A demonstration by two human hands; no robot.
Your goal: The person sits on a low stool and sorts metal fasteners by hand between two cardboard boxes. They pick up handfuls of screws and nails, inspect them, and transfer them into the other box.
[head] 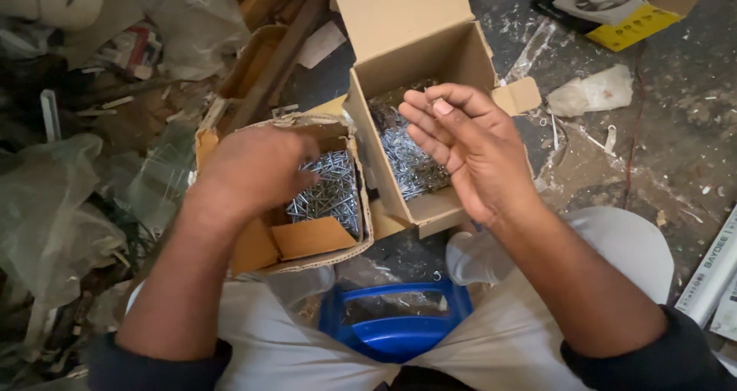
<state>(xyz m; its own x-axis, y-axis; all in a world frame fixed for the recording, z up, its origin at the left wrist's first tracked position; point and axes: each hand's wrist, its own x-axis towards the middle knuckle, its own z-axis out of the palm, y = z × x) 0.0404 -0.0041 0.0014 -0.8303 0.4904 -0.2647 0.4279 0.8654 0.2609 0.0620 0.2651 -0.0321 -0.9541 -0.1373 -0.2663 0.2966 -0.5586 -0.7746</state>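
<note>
We see our left hand (257, 168) reaching down into a torn cardboard box (307, 241) of loose silver nails (330, 195), fingers among them. Our right hand (461, 141) hovers palm-up and loosely cupped over a taller open box (414, 34), also holding nails. Both boxes sit side by side on the littered floor (675, 145). A blue stool (395, 337) shows between our knees.

Left hand (257, 168) reaches down, knuckles up, fingers curled under; right hand (468, 141) hovers palm-up, fingers (430, 103) loosely cupped.
</note>
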